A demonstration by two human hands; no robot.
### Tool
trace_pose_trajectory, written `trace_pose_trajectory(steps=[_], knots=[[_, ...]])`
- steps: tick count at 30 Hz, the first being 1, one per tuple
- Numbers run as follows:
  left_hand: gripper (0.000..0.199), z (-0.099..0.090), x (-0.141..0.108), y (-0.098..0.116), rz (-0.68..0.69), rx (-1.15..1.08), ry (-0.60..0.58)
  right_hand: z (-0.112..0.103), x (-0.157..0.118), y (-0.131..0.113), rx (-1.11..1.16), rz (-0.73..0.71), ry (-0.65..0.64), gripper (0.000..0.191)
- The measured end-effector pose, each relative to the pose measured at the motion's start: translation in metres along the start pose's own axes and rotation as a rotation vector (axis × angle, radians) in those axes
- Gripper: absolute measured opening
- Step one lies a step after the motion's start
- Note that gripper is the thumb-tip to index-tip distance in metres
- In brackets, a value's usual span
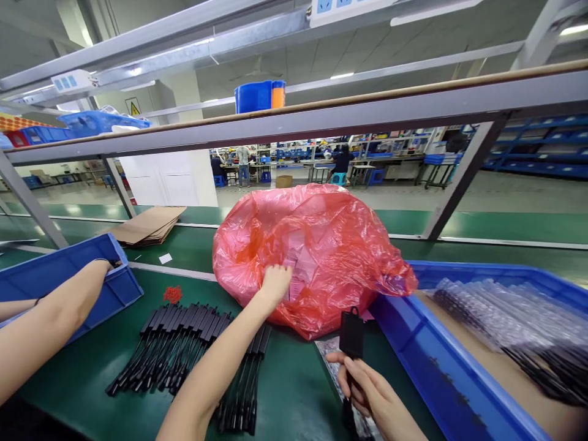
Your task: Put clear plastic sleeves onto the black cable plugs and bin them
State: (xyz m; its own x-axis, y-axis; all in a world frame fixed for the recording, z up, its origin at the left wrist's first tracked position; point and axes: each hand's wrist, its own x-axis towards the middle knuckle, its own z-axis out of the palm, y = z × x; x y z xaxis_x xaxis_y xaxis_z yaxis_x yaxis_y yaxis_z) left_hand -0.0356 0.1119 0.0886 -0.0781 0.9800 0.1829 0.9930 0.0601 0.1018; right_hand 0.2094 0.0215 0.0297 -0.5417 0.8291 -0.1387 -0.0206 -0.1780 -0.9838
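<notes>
My left hand (277, 283) reaches into the mouth of a large red plastic bag (321, 245), fingers curled down among pink pieces (301, 263) inside. Their tips are hidden, so what they grip cannot be seen. Between thumb and fingers, my right hand (367, 386) holds a flat black module with a cable (351, 334). The module stands upright with a small loop on top, and its cable hangs below the hand. Under it lies a clear bubble-wrap bag (328, 355). To the left, similar black modules with cables (184, 331) lie in a fanned row on the green table.
On the right, a blue bin (404, 343) holds bubble-wrapped pieces (509, 312). A co-worker's arms (68, 312) reach into another blue bin (124, 288) at left. Small red parts (173, 294) and cardboard sheets (149, 225) lie nearby. A shelf (294, 122) spans overhead.
</notes>
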Motion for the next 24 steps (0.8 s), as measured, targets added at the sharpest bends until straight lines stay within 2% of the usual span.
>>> trace_pose_trajectory(steps=[2, 4, 5, 6, 7, 8, 9, 10, 11, 13, 15, 17, 21, 24], knots=[[0.025, -0.016, -0.028, -0.003, -0.008, -0.137, 0.15, 0.003, -0.005, -0.003, 0.068, -0.027, 0.0, 0.059], [0.023, -0.026, -0.06, -0.009, -0.009, -0.495, 0.233, 0.005, -0.012, -0.005, 0.099, -0.037, 0.005, 0.059], [0.023, -0.027, -0.076, -0.014, -0.01, -0.715, 0.206, 0.005, -0.016, -0.006, 0.105, -0.039, 0.002, 0.059], [0.022, -0.025, -0.09, -0.018, -0.015, -0.911, 0.129, 0.005, -0.021, -0.008, 0.108, -0.038, -0.008, 0.058], [0.022, -0.021, -0.102, -0.021, -0.02, -1.037, 0.014, 0.005, -0.026, -0.01, 0.108, -0.033, -0.023, 0.057], [0.021, -0.014, -0.112, -0.023, -0.022, -1.043, -0.107, 0.004, -0.032, -0.012, 0.104, -0.025, -0.039, 0.057], [0.021, -0.007, -0.121, -0.022, -0.024, -0.971, -0.192, 0.003, -0.037, -0.013, 0.094, -0.014, -0.054, 0.056], [0.018, 0.002, -0.127, -0.019, -0.032, -0.868, -0.226, 0.001, -0.043, -0.014, 0.076, -0.005, -0.066, 0.056], [0.014, 0.01, -0.133, -0.013, -0.049, -0.738, -0.206, -0.001, -0.047, -0.014, 0.049, 0.004, -0.078, 0.056], [0.012, 0.025, -0.144, 0.005, -0.054, -0.441, -0.093, -0.006, -0.056, -0.013, -0.029, 0.02, -0.089, 0.056], [0.019, 0.038, -0.158, 0.028, 0.022, -0.193, -0.005, -0.011, -0.062, -0.01, -0.136, 0.028, -0.085, 0.054], [0.017, 0.05, -0.174, 0.052, 0.148, -0.007, 0.031, -0.014, -0.067, -0.007, -0.237, 0.016, -0.066, 0.054], [0.01, 0.076, -0.206, 0.088, 0.294, 0.002, 0.0, -0.019, -0.075, 0.002, -0.35, -0.031, 0.029, 0.056], [0.014, 0.091, -0.221, 0.101, 0.445, -0.066, -0.078, -0.027, -0.081, 0.012, -0.429, -0.023, 0.089, 0.057]])
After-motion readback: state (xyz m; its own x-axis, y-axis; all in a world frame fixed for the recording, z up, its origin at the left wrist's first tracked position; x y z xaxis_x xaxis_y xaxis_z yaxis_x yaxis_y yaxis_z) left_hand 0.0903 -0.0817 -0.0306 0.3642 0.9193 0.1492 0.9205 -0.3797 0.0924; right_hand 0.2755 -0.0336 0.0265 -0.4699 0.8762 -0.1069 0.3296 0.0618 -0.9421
